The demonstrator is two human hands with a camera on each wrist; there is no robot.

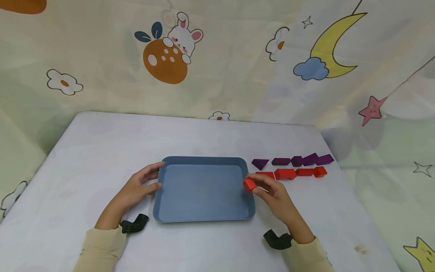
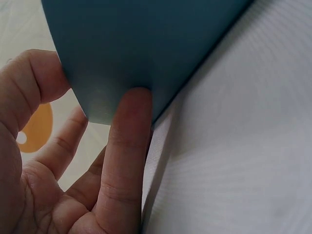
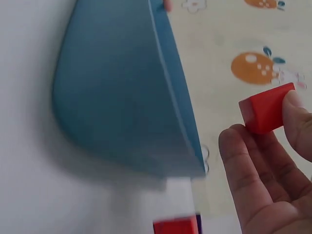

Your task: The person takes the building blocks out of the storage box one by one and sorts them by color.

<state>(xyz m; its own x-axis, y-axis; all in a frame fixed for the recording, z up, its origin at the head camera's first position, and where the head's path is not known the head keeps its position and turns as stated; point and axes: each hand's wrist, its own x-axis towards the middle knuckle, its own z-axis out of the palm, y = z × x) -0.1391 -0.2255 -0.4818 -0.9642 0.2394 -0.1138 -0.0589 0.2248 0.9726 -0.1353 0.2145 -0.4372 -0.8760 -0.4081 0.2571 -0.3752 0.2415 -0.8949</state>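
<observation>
A blue-grey rectangular tray [image 1: 204,192] lies flat on the table. At its left side my left hand [image 1: 141,186] touches the outer wall and rim with fairly straight fingers. The left wrist view shows one fingertip [image 2: 134,105] pressed against the tray's outer wall [image 2: 107,53]. My right hand [image 1: 273,196] pinches a small red block [image 1: 249,185] between thumb and fingers, above the tray's right edge. In the right wrist view the red block [image 3: 268,108] has flat, angled faces and is held beside the tray [image 3: 117,92].
Right of the tray stands a row of several red blocks [image 1: 285,174], with a row of several purple blocks [image 1: 281,161] behind it. A patterned cloth [image 1: 238,68] hangs beyond the white table [image 1: 204,139]. Black devices [image 1: 135,223] are worn at both wrists.
</observation>
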